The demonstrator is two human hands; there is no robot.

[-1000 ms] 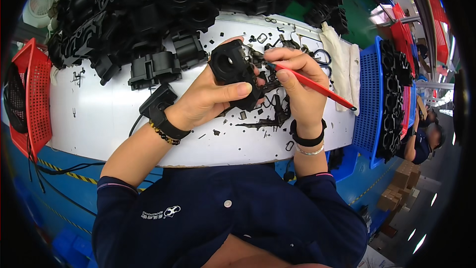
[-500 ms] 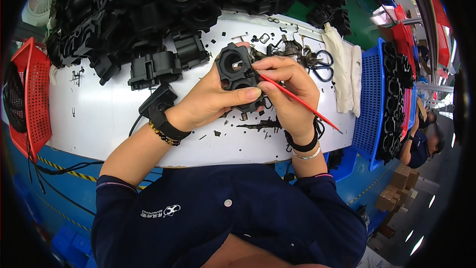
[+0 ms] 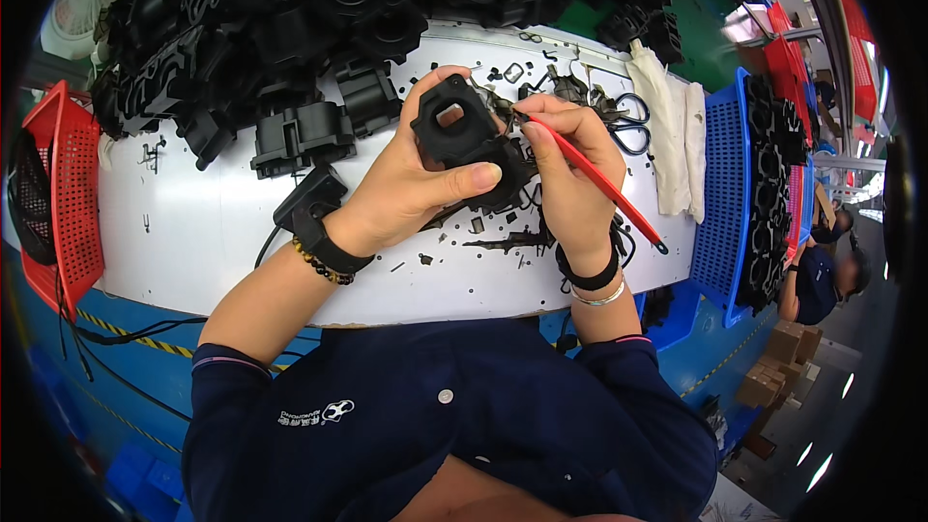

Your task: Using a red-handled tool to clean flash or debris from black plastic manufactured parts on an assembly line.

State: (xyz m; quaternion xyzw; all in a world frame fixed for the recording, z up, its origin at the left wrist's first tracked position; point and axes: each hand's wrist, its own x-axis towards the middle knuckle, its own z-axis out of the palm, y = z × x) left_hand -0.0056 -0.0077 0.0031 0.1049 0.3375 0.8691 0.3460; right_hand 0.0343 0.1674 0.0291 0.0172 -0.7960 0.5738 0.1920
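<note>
A black molded plastic housing [image 3: 466, 147] with a squarish opening is held over the white table by my left hand [image 3: 401, 184]. The thumb presses across its near part, and the other fingers wrap behind it. My right hand [image 3: 572, 195] pinches a slim red-handled tool [image 3: 609, 189] like a pen. The tool's upper end is close to the housing's right side; whether it touches cannot be made out. The handle slants down to the right, past my wrist. Black plastic scraps [image 3: 507, 243] lie on the table below and around the hands.
Many black housings [image 3: 300, 29] are heaped along the far side. Black-handled scissors [image 3: 633, 124] and white cloth rolls [image 3: 667, 135] lie to the right. A red basket [image 3: 72, 203] stands left, a blue basket [image 3: 718, 193] right. Another person [image 3: 817, 275] sits at far right.
My left hand has tilted the housing, so its opening faces differently. My right hand has shifted slightly right and up with the red-handled tool, which now stands a little steeper.
</note>
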